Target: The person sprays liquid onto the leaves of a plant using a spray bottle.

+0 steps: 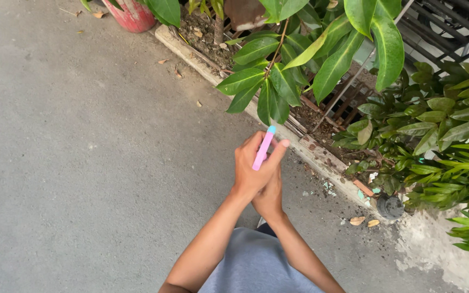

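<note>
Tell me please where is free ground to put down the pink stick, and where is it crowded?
The grey pavement left of the left hand lies bare up to the red pot. The right hand sits under the left one, both at the pink stick. Along the concrete curb it is crowded: leaves, soil, rubble and a dark round thing.

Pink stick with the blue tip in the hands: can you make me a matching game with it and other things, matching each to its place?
Things:
1. pink stick with blue tip
2. red round pot
3. dry brown leaves
4. grey shorts

Places:
A. top edge, by the plant bed
B. bottom middle
C. between both hands
D. on the ground, right of the arms

Pairs: 1-C, 2-A, 3-D, 4-B
</note>
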